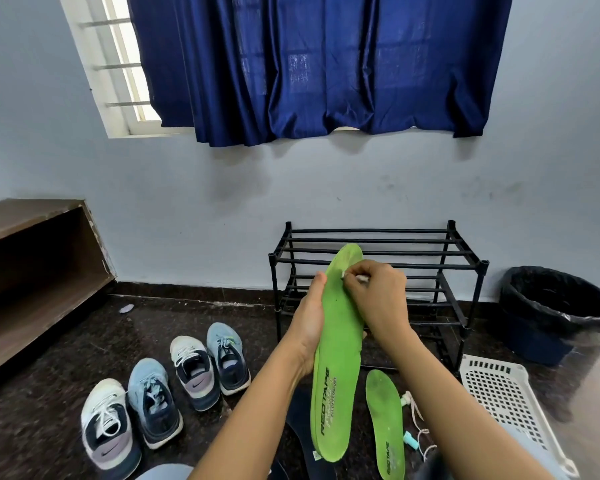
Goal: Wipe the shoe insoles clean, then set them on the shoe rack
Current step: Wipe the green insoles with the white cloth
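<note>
green insoles (336, 368) | navy curtain (319, 64) | black shoe rack (378, 261) | white perforated basket (499, 393) | dark speckled floor (49, 427)

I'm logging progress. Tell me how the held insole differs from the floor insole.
The held insole is raised, toe toward the rack; the floor insole lies flat on the floor. The left hand grips the held insole and the right hand pinches a white wipe against its toe end; no hand touches the floor insole. Both are green with REDTAPE printed at the heel.
</note>
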Motion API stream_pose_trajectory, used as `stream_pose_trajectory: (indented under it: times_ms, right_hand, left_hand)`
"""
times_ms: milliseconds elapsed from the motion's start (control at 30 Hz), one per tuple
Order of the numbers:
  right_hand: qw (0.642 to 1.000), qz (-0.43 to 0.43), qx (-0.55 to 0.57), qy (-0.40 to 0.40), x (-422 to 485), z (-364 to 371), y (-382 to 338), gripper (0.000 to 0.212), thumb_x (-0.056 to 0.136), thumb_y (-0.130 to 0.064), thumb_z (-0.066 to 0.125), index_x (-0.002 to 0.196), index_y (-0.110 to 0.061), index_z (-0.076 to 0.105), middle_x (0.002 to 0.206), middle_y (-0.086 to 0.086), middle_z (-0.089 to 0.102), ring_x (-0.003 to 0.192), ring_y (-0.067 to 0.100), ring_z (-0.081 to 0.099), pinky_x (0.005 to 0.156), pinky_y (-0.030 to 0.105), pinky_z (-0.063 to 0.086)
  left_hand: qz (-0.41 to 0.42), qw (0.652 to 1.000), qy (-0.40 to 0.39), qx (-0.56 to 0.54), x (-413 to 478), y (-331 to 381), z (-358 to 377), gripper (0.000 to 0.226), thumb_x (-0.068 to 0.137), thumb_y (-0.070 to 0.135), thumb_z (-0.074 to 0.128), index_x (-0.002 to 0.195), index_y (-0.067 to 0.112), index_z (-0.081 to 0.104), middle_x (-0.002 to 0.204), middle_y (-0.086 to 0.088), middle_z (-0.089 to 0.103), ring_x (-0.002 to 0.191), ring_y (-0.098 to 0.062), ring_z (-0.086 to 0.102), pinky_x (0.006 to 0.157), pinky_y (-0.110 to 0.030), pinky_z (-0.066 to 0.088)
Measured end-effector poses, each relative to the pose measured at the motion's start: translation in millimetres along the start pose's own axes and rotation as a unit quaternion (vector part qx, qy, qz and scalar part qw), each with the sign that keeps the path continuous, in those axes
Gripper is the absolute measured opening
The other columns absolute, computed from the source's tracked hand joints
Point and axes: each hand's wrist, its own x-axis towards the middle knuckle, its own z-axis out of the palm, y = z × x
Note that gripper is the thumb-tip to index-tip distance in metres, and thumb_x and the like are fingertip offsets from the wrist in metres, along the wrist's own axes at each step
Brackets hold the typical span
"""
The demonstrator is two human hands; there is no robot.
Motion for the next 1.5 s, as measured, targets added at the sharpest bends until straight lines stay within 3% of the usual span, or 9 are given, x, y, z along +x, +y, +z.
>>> stream_pose_trajectory:
  times_ms: [267,433,567,700,833,933,1200,1367,1500]
  right_hand:
    - [0.998,-0.044,0.037,-0.035,-23,3,-14,0.008,0.076,-0.011,0.067,0.077,-0.016,0.073,0.074,-0.005,0.07,0.069,0.008,0.061,0.066,0.012,0.042]
    - [0.995,-0.05,0.062,-0.061,-23,2,-20,0.01,0.076,-0.011,0.067,0.076,-0.018,0.074,0.077,-0.008,0.071,0.07,0.001,0.061,0.061,0.006,0.041]
    - [0.989,-0.066,0.089,-0.1,-27,-4,-25,0.011,0.074,-0.01,0.07,0.071,-0.019,0.074,0.071,-0.011,0.07,0.069,-0.002,0.061,0.058,0.007,0.042]
    - [0.984,-0.104,0.057,-0.134,-29,2,-26,0.013,0.074,-0.008,0.068,0.071,-0.02,0.074,0.069,-0.012,0.069,0.071,0.003,0.062,0.065,0.012,0.046]
    - [0.996,-0.092,0.0,-0.021,-10,0,-16,0.01,0.076,-0.008,0.066,0.079,-0.017,0.072,0.079,-0.005,0.071,0.075,0.011,0.063,0.073,0.022,0.047]
    - [0.997,-0.041,0.055,0.039,-2,-8,-11,0.012,0.078,-0.012,0.07,0.086,-0.017,0.062,0.077,-0.004,0.067,0.072,0.007,0.06,0.064,0.01,0.043]
    - [0.994,-0.104,0.03,-0.033,-24,12,-11,0.023,0.077,-0.009,0.068,0.079,-0.023,0.049,0.066,-0.016,0.057,0.063,-0.002,0.053,0.059,0.009,0.036]
    - [0.995,-0.091,0.026,0.021,-12,13,-6,0.024,0.08,-0.007,0.066,0.081,-0.016,0.045,0.071,-0.004,0.061,0.065,0.018,0.055,0.061,0.031,0.04]
    - [0.995,-0.08,0.037,0.048,-7,7,-5,0.028,0.078,-0.004,0.068,0.078,-0.016,0.042,0.065,-0.009,0.054,0.057,0.009,0.047,0.053,0.02,0.028]
  left_hand:
    - [-0.006,0.998,-0.012,-0.06,10,3,-4,0.068,0.096,0.062,0.03,0.108,0.009,0.07,0.078,-0.016,0.07,0.066,-0.026,0.068,0.061,-0.031,0.055]
    - [-0.006,0.995,-0.014,-0.099,11,12,-10,0.067,0.095,0.054,0.032,0.068,0.012,0.076,0.066,-0.013,0.066,0.058,-0.025,0.066,0.06,-0.029,0.053]
    - [0.028,0.993,-0.016,-0.117,12,23,-16,0.041,0.083,0.041,0.043,0.074,0.007,0.064,0.068,-0.013,0.06,0.057,-0.026,0.061,0.057,-0.027,0.049]
    - [0.03,0.986,-0.023,-0.162,21,26,-21,0.063,0.089,0.058,0.037,0.085,0.007,0.072,0.082,-0.016,0.066,0.072,-0.028,0.065,0.068,-0.032,0.054]
    - [0.006,0.99,-0.077,-0.121,18,17,-9,0.077,0.089,0.072,0.031,0.087,0.011,0.078,0.083,-0.014,0.072,0.07,-0.025,0.07,0.068,-0.034,0.056]
    - [-0.002,0.991,-0.093,-0.097,14,17,-5,0.065,0.089,0.066,0.04,0.097,0.013,0.077,0.091,-0.014,0.072,0.075,-0.026,0.069,0.073,-0.037,0.055]
    - [0.012,0.985,-0.089,-0.145,19,27,-19,0.073,0.09,0.066,0.035,0.078,0.007,0.077,0.075,-0.012,0.071,0.067,-0.023,0.069,0.066,-0.03,0.055]
    - [-0.003,0.988,-0.082,-0.134,17,16,-12,0.077,0.09,0.071,0.03,0.086,0.013,0.079,0.084,-0.012,0.073,0.072,-0.024,0.07,0.073,-0.034,0.052]
    - [-0.01,0.988,-0.078,-0.129,17,11,-9,0.077,0.092,0.068,0.027,0.089,0.012,0.078,0.085,-0.013,0.073,0.07,-0.024,0.07,0.071,-0.033,0.052]
